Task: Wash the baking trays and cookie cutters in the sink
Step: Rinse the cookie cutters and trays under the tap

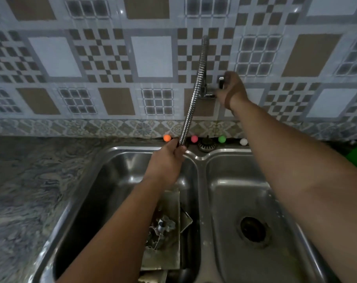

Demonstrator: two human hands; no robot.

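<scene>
Head view: my left hand grips the ribbed chrome faucet hose, right hand grasps the tap lever; square metal baking trays and cutters await water in the steel sink's left basin.

I look down at a kitchen wall covered in patterned tiles: white squares, tan squares, brown-and-white checkerboards and grey window-like grids, each framed in grey. A narrow border strip of ornate floral tiles runs along the wall's base, where it meets the counter. The counter has a marbled grey, swirling stone pattern and fills the left side of my view. At the counter's back edge, just below the border strip, four small balls sit in a row: orange, pink, green and white. The light is dim and bluish, with soft glare on the upper tiles.
</scene>
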